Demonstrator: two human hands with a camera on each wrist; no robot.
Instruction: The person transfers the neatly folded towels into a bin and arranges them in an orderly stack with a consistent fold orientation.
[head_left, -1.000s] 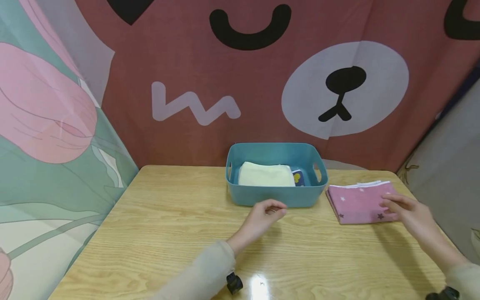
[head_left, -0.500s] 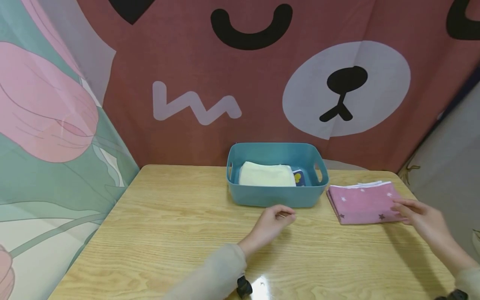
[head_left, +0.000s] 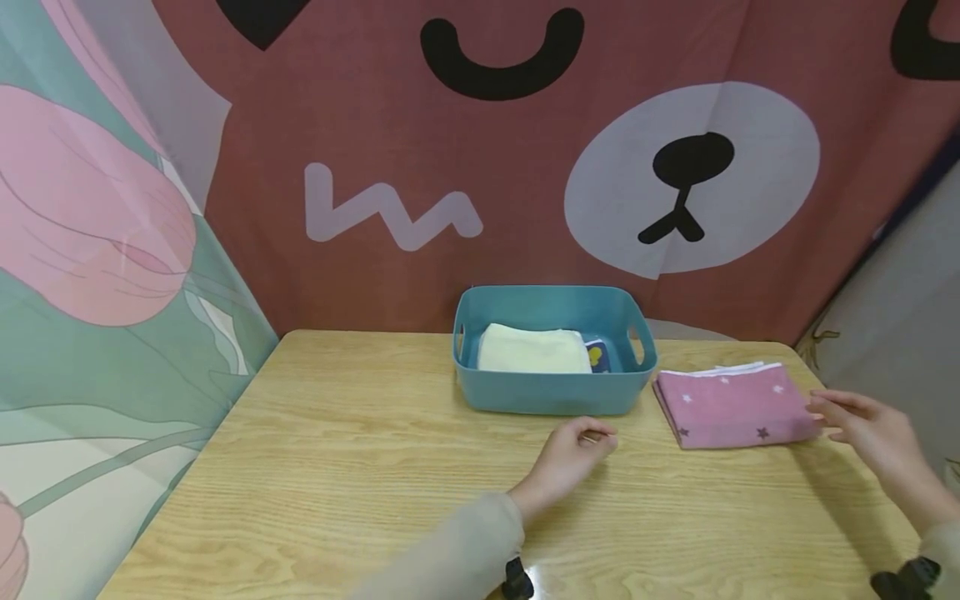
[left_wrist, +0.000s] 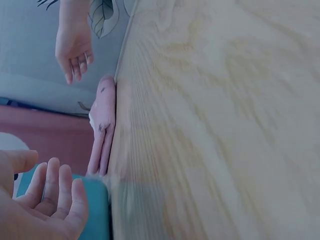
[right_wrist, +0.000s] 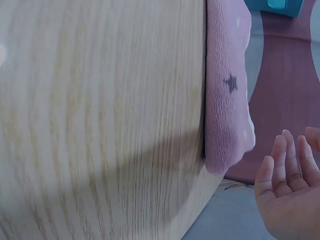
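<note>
A folded pink towel (head_left: 738, 406) with white and dark stars lies on the right part of the table. At its right end hovers my right hand (head_left: 873, 429), fingers loosely bent with nothing in them; the right wrist view shows this hand (right_wrist: 292, 187) apart from the towel (right_wrist: 227, 90). My left hand (head_left: 568, 457) is in the air in front of the teal basket (head_left: 547, 392), holding nothing. In the left wrist view its fingers (left_wrist: 65, 195) are relaxed and slightly curved. Inside the basket lie a folded pale yellow cloth (head_left: 532, 350) and a small dark blue item with a yellow print (head_left: 597, 357).
The wooden table (head_left: 337, 467) reaches back to a reddish curtain (head_left: 375, 283) with a bear print. A floral curtain (head_left: 97, 375) hangs at the left, and a grey surface (head_left: 900, 317) stands beyond the table's right edge.
Both hands have moved to the right, the left along the front of the basket, the right from over the towel to its right end. Towel and basket have stayed in place.
</note>
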